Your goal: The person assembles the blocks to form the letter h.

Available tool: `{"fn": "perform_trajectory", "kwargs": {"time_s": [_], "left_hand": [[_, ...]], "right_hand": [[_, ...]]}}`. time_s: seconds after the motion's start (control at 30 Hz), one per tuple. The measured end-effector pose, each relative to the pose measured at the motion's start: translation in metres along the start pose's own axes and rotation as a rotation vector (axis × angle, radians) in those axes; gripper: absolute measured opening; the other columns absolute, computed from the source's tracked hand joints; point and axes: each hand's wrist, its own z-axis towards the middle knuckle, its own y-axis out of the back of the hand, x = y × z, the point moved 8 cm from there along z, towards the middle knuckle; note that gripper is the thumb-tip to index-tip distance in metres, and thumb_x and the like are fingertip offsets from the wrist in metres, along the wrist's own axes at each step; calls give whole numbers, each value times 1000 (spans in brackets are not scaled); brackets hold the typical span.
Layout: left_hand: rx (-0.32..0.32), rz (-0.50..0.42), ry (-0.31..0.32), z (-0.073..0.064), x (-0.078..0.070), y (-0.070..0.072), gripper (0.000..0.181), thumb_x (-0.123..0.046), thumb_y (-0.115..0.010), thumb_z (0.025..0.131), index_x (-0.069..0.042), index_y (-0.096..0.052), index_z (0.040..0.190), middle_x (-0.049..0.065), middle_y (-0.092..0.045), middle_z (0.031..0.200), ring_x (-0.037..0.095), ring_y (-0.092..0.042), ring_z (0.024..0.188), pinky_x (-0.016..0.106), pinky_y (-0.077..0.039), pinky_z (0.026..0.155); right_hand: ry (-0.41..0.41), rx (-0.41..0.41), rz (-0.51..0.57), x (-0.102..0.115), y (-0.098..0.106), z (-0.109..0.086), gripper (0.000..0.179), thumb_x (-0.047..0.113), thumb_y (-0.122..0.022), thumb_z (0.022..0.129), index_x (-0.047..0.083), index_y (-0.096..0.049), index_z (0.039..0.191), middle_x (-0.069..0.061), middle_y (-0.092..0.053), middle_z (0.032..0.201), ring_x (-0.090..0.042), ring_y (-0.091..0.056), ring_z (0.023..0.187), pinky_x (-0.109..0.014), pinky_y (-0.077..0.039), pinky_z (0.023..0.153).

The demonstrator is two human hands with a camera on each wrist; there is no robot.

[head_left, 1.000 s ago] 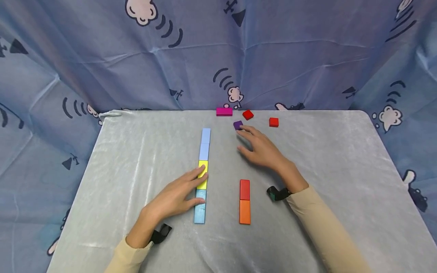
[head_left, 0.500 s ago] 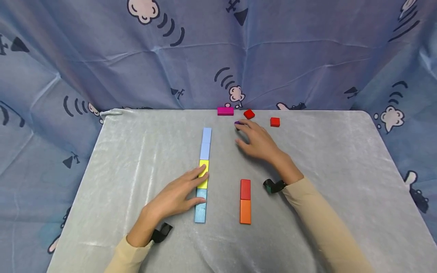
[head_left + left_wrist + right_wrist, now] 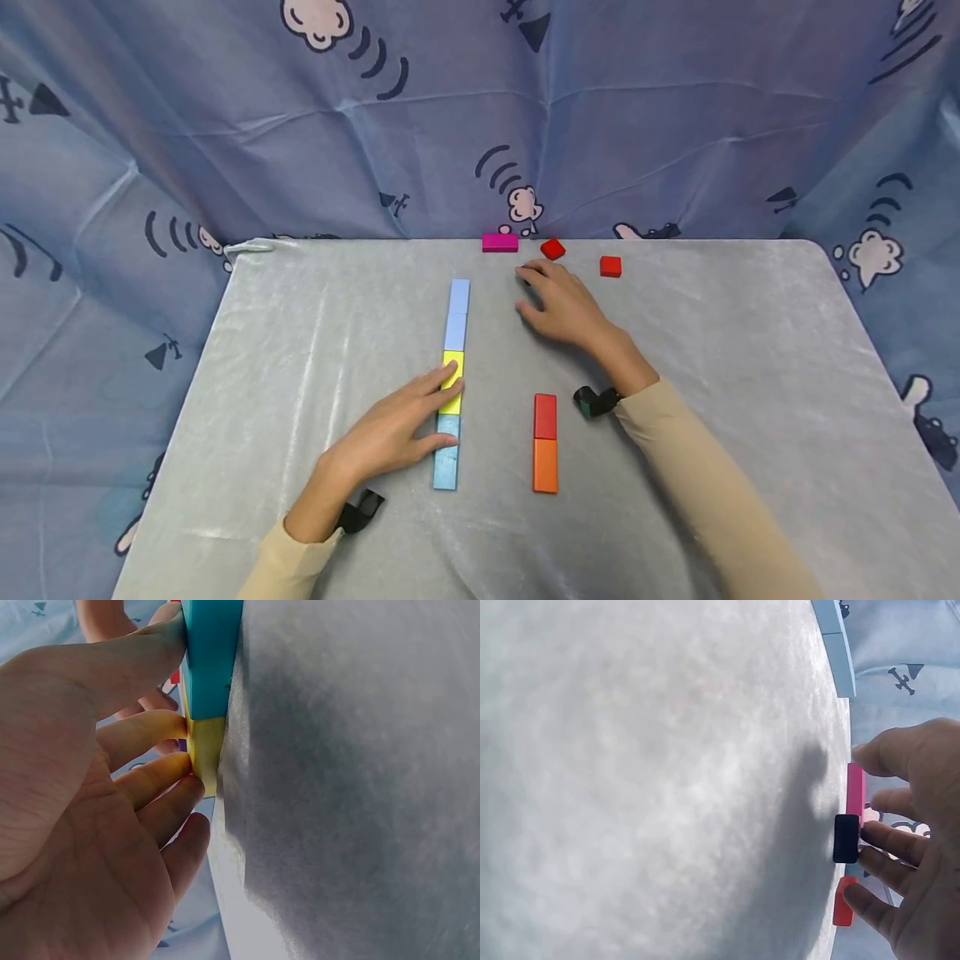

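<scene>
My left hand (image 3: 390,429) rests along a straight row of blocks, its fingertips on the yellow block (image 3: 448,404) and its thumb on the light blue block (image 3: 446,468). In the left wrist view the fingers (image 3: 169,806) are relaxed against the row's side. At the far side, my right hand (image 3: 566,304) reaches over a small purple block, mostly hidden under it in the head view. That block looks dark (image 3: 846,838) in the right wrist view, with fingertips (image 3: 870,834) at its far side and the thumb apart from it. Two periwinkle blocks (image 3: 456,321) form the row's far end.
A red block (image 3: 545,417) and an orange block (image 3: 546,467) lie end to end right of the row. Near the back edge are a magenta block (image 3: 499,243), a tilted red block (image 3: 552,248) and a red cube (image 3: 611,267). A patterned curtain (image 3: 450,108) hangs behind.
My right hand has moved a little farther away and covers the purple block, which showed more a second ago. The left hand stays on the row. The whole head view has shifted slightly.
</scene>
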Motion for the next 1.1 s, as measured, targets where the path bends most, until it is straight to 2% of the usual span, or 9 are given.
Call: {"fn": "perform_trajectory", "kwargs": {"time_s": [0.27,0.43,0.57,0.73,1.1], "left_hand": [[-5,-5,-2,0,-1,1,79,-36,-78,96,-9,-42,162,8,-27,176,31,-30,163,51,-34,131],[-3,-7,-4,-1,-1,0,80,-36,-78,96,-9,-42,162,9,-27,176,31,-30,163,51,-33,131],[-4,-4,-4,-1,-1,1,80,-36,-79,96,-9,-42,162,9,-27,176,31,-30,163,51,-33,131],[-3,-8,-4,0,-3,0,80,-36,-78,96,-9,-43,162,9,-27,176,30,-30,163,50,-32,132],[7,-9,8,1,-3,1,79,-36,-78,97,-9,-42,162,8,-27,176,30,-29,164,51,-34,131]], "right_hand": [[-36,7,-49,-3,0,8,57,23,-67,101,0,-54,152,-19,-55,153,-40,-48,146,-61,-43,120],[-32,-9,-32,1,3,8,46,17,-67,101,-2,-63,143,-21,-59,142,-39,-54,136,-58,-47,117],[-50,-17,0,2,5,8,40,13,-67,101,-1,-67,138,-22,-59,140,-39,-55,134,-56,-48,118],[-74,-10,-33,-1,6,6,40,12,-68,100,2,-67,139,-21,-62,139,-39,-55,134,-56,-50,115],[-68,0,-84,-2,6,1,41,13,-68,100,2,-68,140,-23,-66,128,-38,-60,122,-53,-55,106]]}}
